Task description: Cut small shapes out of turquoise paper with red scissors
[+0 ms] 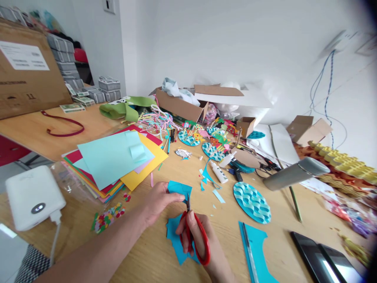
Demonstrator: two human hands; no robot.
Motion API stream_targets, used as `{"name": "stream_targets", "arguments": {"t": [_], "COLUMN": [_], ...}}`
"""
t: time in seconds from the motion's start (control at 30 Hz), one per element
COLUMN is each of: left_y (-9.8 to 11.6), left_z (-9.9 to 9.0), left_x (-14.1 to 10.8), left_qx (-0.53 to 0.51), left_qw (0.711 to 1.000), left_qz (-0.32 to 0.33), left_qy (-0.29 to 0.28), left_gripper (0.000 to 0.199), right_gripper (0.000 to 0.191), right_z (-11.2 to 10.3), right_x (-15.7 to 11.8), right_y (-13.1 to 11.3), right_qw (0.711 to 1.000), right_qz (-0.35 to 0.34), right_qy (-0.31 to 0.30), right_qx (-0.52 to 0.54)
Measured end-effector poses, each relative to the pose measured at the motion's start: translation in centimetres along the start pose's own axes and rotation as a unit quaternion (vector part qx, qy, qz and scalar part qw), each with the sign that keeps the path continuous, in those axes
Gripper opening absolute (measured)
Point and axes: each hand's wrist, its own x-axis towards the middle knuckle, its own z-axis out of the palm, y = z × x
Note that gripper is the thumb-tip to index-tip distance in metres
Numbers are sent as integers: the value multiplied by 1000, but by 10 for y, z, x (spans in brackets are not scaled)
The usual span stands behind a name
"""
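Between its thumb and fingers, my left hand pinches a small blue piece of paper with a faint line on it. Red-handled scissors are in my right hand, fingers through the loops. Their blades lie at the paper's right part, near my left thumb. Below my right hand rests a cut piece of blue paper with jagged edges, partly hidden by the hand. To the right is a blue oval with wavy light strips. Another cut blue sheet has a pen lying on it.
Coloured paper sheets are stacked at left, beside a white power bank. Ahead lie a glue bottle, paper scraps and a paper fish. A grey tumbler and phones are at right.
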Motion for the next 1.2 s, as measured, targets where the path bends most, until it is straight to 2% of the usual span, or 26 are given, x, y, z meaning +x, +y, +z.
{"name": "stream_targets", "arguments": {"t": [0.2, 0.43, 0.63, 0.87, 1.2], "left_y": [-2, 0, 2, 1, 1], "left_z": [-1, -1, 1, 2, 2], "left_x": [1, 0, 0, 0, 0], "left_qx": [-39, -4, -39, -78, -17], "left_qw": [999, 1000, 998, 997, 1000], "left_qz": [-8, -10, -18, -15, -9], "left_qy": [-26, -25, -41, -19, -12], "left_gripper": [16, 19, 17, 15, 16], "right_gripper": [72, 69, 68, 70, 72], "right_z": [0, -3, -6, -4, -5], "right_x": [-1, 0, 0, -1, -1], "right_y": [2, 2, 7, 3, 0], "right_qw": [1000, 1000, 1000, 1000, 1000], "right_qz": [-15, -14, -13, -7, 14], "right_qy": [-5, 2, 14, 7, 2], "right_qx": [9, 5, 19, -7, -15]}}
